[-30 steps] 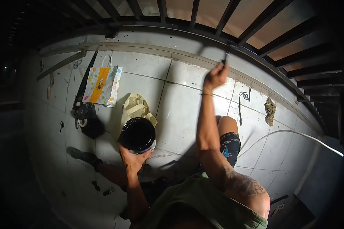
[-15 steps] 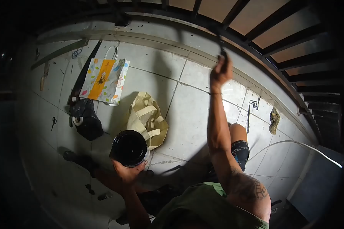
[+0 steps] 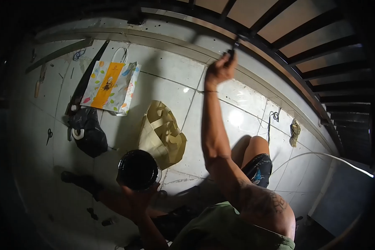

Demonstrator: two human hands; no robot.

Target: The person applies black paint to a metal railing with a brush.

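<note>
My left hand (image 3: 139, 198) is wrapped round the lower side of an open tub of black paint (image 3: 138, 170), its dark inside facing up at me. At the end of my outstretched arm, my right hand (image 3: 221, 71) is closed on the dark handle of a paintbrush (image 3: 233, 49). The brush's far end meets the lower rail of a black metal railing (image 3: 254, 35); its bristles are hard to make out against the dark bars. Just beyond the tub stands a cream cloth tote bag (image 3: 162, 135), its top gaping.
A patterned paper bag (image 3: 108, 87) lies on the tiled floor, near a black plastic bag (image 3: 89, 133). Scissors (image 3: 49, 136) lie at the left. On the right are a white cable (image 3: 321, 154), dark cord (image 3: 273, 118) and a crumpled rag (image 3: 294, 132). A ledge (image 3: 171, 41) runs below the railing.
My right hand with the paintbrush has moved left and slightly up along the railing. The tub in my left hand has shifted slightly left and down in view.
</note>
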